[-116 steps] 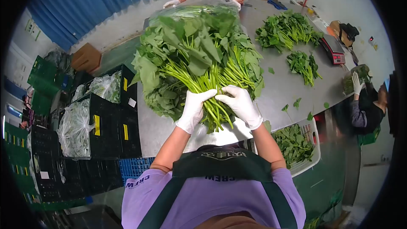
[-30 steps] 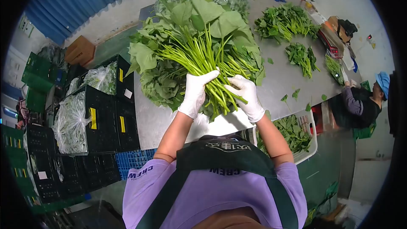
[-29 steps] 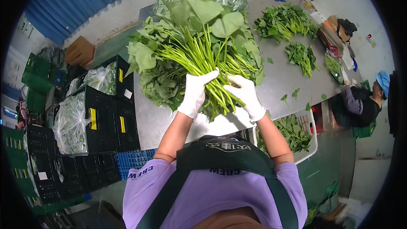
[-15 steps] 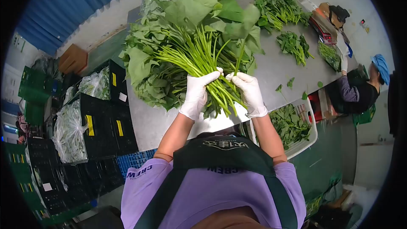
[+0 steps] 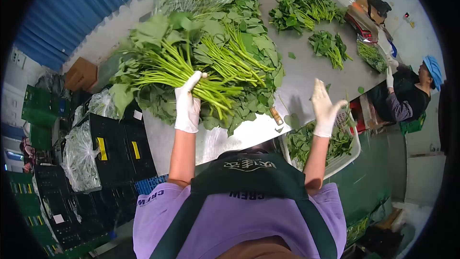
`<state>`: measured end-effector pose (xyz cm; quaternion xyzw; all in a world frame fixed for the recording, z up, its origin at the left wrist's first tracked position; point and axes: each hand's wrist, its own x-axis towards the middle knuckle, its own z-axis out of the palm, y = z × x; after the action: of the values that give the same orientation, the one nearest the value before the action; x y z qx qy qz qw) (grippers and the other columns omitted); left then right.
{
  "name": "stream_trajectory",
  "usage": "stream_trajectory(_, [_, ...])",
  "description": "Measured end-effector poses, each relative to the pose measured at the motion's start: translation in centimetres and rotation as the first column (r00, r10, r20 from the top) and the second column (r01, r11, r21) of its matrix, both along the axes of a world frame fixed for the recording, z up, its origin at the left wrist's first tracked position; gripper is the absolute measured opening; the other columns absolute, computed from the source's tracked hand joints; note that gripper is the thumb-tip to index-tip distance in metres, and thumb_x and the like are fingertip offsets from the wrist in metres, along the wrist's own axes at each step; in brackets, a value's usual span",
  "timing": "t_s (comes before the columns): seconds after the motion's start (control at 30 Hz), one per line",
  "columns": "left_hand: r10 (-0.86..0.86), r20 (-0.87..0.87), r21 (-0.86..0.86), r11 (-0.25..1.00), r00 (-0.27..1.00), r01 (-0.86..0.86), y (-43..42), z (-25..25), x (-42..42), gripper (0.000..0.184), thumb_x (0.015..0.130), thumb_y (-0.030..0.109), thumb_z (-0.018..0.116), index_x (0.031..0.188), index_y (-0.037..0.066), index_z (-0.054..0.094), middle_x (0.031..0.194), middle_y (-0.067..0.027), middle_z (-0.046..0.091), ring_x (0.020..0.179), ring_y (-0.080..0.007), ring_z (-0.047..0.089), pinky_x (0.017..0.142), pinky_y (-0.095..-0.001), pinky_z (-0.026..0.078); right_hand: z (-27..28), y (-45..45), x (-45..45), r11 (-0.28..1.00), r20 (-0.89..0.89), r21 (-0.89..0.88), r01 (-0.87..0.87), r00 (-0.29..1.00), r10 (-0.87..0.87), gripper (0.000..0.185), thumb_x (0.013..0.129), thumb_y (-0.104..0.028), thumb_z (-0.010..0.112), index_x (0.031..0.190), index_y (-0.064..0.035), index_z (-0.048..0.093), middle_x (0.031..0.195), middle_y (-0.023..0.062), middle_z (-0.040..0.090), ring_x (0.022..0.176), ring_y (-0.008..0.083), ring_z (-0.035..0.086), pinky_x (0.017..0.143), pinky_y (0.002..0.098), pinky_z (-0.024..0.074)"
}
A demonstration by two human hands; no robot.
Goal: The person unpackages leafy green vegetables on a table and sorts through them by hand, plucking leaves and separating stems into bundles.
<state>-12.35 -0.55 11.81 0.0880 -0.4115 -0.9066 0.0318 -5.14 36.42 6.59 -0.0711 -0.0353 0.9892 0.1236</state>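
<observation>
My left hand (image 5: 187,108), in a white glove, is wrapped round the stems of a bunch of leafy greens (image 5: 165,74), its leaves pointing to the upper left. Beneath and beside that bunch lies a large pile of leafy greens (image 5: 263,50) on the metal table (image 5: 299,74). Gloved in white too, my right hand (image 5: 324,108) is held up with fingers stretched and thumb apart, holding nothing. It is above the table's near edge, close to a white basket (image 5: 356,149) of loose greens.
Smaller bunches (image 5: 330,48) lie farther back on the table. A small brown object (image 5: 276,116) rests near the front edge. Black crates (image 5: 115,144) with bagged greens stand at the left. At the right, a person in a blue cap (image 5: 432,71) works with gloved hands near a packed bag (image 5: 371,56).
My left hand has moved left with the bunch. My right hand has come away from the stems, opened and swung out to the right. More of the pile and a small brown object now show.
</observation>
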Motion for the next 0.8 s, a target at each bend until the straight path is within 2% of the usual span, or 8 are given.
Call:
stream_trajectory(0.07, [-0.063, -0.031, -0.019, 0.998, 0.998, 0.062, 0.1, -0.7, 0.4, 0.014, 0.079, -0.002, 0.062, 0.093, -0.005, 0.06, 0.085, -0.0146, 0.065, 0.075, -0.0214, 0.064, 0.071, -0.0301, 0.054, -0.2, -3.2, -3.1, 0.878, -0.013, 0.38, -0.291, 0.947, 0.32, 0.08, 0.076, -0.043, 0.068, 0.132, 0.005, 0.038, 0.134, 0.0158, 0.046, 0.11, 0.0234, 0.055, 0.09, 0.0312, 0.0459])
stream_trajectory(0.13, [-0.078, -0.003, -0.015, 0.997, 0.997, 0.078, 0.3, -0.6, 0.9, 0.015, 0.078, -0.001, 0.063, 0.092, -0.003, 0.058, 0.08, -0.0127, 0.066, 0.069, -0.0196, 0.064, 0.063, -0.0308, 0.053, 2.8, -7.7, -4.8, 0.209, 0.237, 0.943, -0.26, 0.963, 0.133, 0.052, 0.084, -0.035, 0.063, 0.119, 0.0025, 0.055, 0.115, 0.0134, 0.06, 0.097, 0.0198, 0.061, 0.08, 0.03, 0.0477])
stream_trajectory(0.27, [-0.046, 0.007, -0.021, 0.999, 0.999, 0.046, -0.5, -0.2, 1.8, 0.017, 0.077, -0.003, 0.063, 0.093, -0.002, 0.058, 0.08, -0.0126, 0.066, 0.07, -0.0195, 0.064, 0.064, -0.031, 0.053, 3.6, -12.1, -8.5, -0.593, -0.026, 0.804, 0.029, 1.0, 0.013, 0.027, 0.08, -0.03, 0.062, 0.09, -0.0052, 0.069, 0.085, 0.0086, 0.065, 0.079, 0.0221, 0.062, 0.068, 0.0312, 0.0463])
stream_trajectory(0.37, [0.012, -0.029, -0.043, 0.999, 0.999, -0.013, -1.6, 0.2, 2.4, 0.019, 0.076, -0.003, 0.064, 0.094, -0.001, 0.058, 0.081, -0.0126, 0.066, 0.072, -0.02, 0.064, 0.067, -0.0315, 0.053, 3.0, -12.8, -10.7, -0.776, 0.022, 0.631, 0.001, 1.0, 0.019, 0.023, 0.077, -0.028, 0.063, 0.085, -0.0074, 0.069, 0.083, 0.0104, 0.063, 0.079, 0.0276, 0.06, 0.071, 0.0361, 0.0458])
stream_trajectory(0.4, [0.03, -0.046, -0.046, 0.998, 0.998, -0.033, -1.9, 0.1, 2.5, 0.02, 0.077, -0.003, 0.063, 0.096, -0.002, 0.057, 0.081, -0.0128, 0.065, 0.072, -0.0199, 0.064, 0.067, -0.0307, 0.053, 3.5, -13.0, -11.1, -0.811, 0.036, 0.586, -0.004, 0.999, 0.022, 0.023, 0.078, -0.028, 0.063, 0.085, -0.0075, 0.069, 0.083, 0.0106, 0.063, 0.08, 0.0281, 0.061, 0.071, 0.0368, 0.0457])
stream_trajectory(0.5, [0.082, -0.089, -0.038, 0.996, 0.993, -0.085, -2.4, 0.3, 2.8, 0.018, 0.078, -0.003, 0.062, 0.096, -0.004, 0.058, 0.084, -0.0132, 0.065, 0.075, -0.0204, 0.065, 0.071, -0.0287, 0.053, 5.1, -12.7, -11.4, -0.452, -0.076, 0.89, 0.06, 0.997, -0.016, 0.022, 0.08, -0.023, 0.06, 0.084, -0.0022, 0.068, 0.078, 0.0122, 0.062, 0.074, 0.0241, 0.059, 0.069, 0.0323, 0.0451])
stream_trajectory(0.7, [0.16, -0.106, 0.014, 0.987, 0.981, -0.159, -2.4, -0.1, 2.1, 0.015, 0.077, -0.003, 0.062, 0.092, -0.007, 0.062, 0.086, -0.0138, 0.065, 0.078, -0.0225, 0.065, 0.076, -0.0298, 0.053, 5.7, -14.1, -11.7, 0.083, -0.083, 0.992, 0.097, 0.985, -0.148, 0.021, 0.085, -0.011, 0.057, 0.091, 0.0068, 0.064, 0.082, 0.0062, 0.065, 0.075, 0.0114, 0.054, 0.072, 0.0253, 0.043])
stream_trajectory(0.8, [0.171, -0.091, -0.001, 0.985, 0.981, -0.172, -2.6, 0.0, 1.9, 0.015, 0.078, -0.003, 0.061, 0.092, -0.008, 0.062, 0.087, -0.0142, 0.065, 0.078, -0.0227, 0.065, 0.076, -0.0296, 0.053, 7.7, -14.0, -11.1, 0.162, -0.102, 0.978, 0.128, 0.982, -0.157, 0.021, 0.088, -0.015, 0.058, 0.094, 0.0034, 0.066, 0.085, 0.0011, 0.064, 0.076, 0.0088, 0.054, 0.073, 0.0223, 0.0421])
